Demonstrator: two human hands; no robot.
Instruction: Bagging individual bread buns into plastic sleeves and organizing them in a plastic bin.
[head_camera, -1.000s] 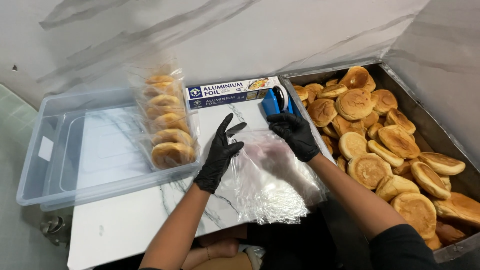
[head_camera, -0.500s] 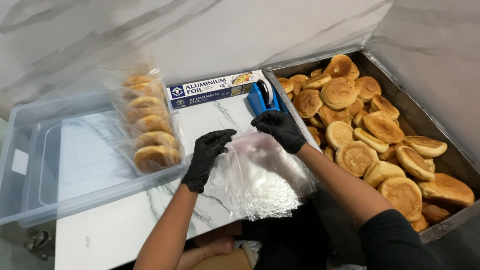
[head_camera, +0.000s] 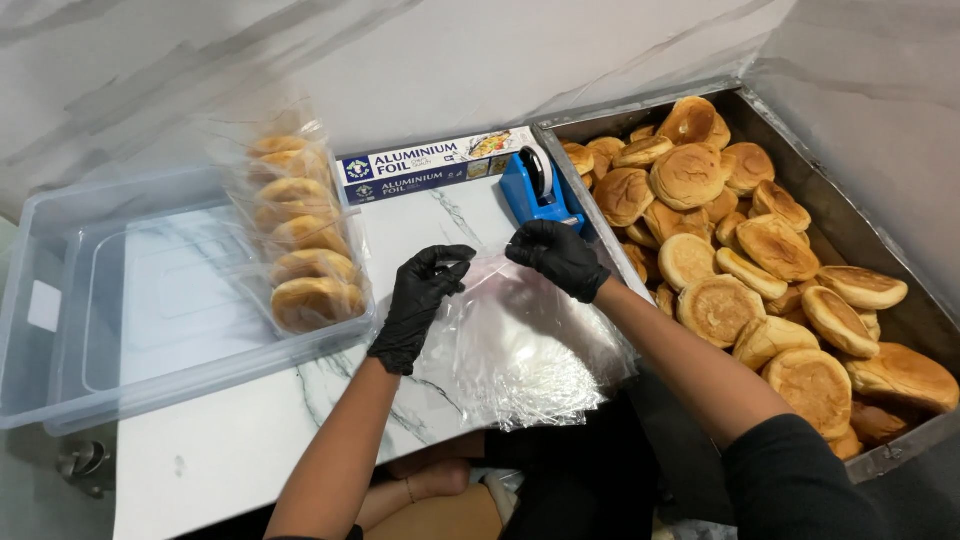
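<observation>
At frame centre, both black-gloved hands, left (head_camera: 420, 305) and right (head_camera: 556, 256), pinch the top edge of a clear plastic bag (head_camera: 520, 350) that trails toward the lower frame on the white marble tabletop (head_camera: 230, 450).

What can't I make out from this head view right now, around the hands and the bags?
- Stack of clear bags: how many, or whether one is open; sheets overlap and glare.
- Left hand and right hand: fingertip grip on the plastic is unclear; black gloves hide it.
- Tape dispenser: its front is hidden behind the right hand.
- Bun tray: near corner cut off by the right arm and frame edge.
- Bagged buns: seal not visible.
</observation>
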